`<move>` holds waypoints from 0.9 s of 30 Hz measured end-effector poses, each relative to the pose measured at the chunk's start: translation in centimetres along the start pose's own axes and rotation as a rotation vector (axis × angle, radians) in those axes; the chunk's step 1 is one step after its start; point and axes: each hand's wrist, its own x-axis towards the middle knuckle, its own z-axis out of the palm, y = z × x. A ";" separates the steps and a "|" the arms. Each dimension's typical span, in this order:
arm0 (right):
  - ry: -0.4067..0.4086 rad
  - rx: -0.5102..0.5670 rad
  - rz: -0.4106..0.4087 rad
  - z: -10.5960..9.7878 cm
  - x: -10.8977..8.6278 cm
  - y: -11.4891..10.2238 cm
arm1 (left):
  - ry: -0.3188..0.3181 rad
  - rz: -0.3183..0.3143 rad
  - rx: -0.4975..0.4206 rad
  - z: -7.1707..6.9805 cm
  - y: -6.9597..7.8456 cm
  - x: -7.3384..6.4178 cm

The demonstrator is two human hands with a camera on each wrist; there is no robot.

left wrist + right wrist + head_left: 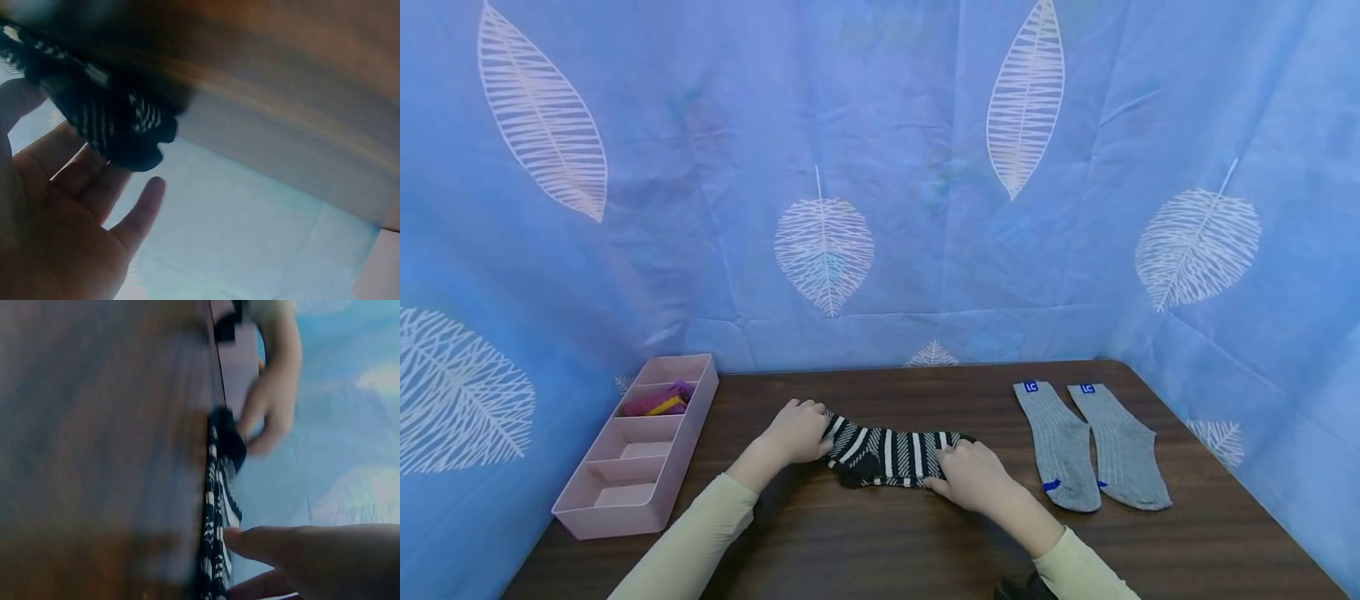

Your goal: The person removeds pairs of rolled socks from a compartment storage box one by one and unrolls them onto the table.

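Note:
A black-and-white striped sock lies across the middle of the dark wooden table, bent near its left end. My left hand pinches that left end. In the left wrist view, the sock's dark end sits against the fingers, with the little finger held apart. Toward the sock's other end, my right hand rests on the fabric, its thumb near the front edge and its fingers spread over the top. The right wrist view has the right thumb touching the stripes.
Two grey socks with blue marks lie side by side at the right. A pink divided box stands at the left, with a purple and yellow bundle in a rear compartment. Blue leaf-patterned cloth hangs behind the table.

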 end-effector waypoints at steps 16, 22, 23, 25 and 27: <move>-0.068 0.267 0.057 0.9 5.3 4.4 | -0.038 0.119 0.028 -2.6 5.1 -5.8; -0.126 0.379 0.020 1.2 6.4 5.9 | -0.097 0.236 -0.046 -3.5 7.2 -7.3; -0.131 0.384 0.008 1.3 6.5 6.0 | -0.101 0.258 -0.050 -3.6 7.5 -7.5; -0.135 0.389 -0.008 1.4 6.9 6.2 | -0.108 0.299 -0.065 -3.8 8.2 -7.8; -0.141 0.379 -0.029 1.6 7.2 6.4 | -0.111 0.340 -0.070 -4.0 8.7 -8.0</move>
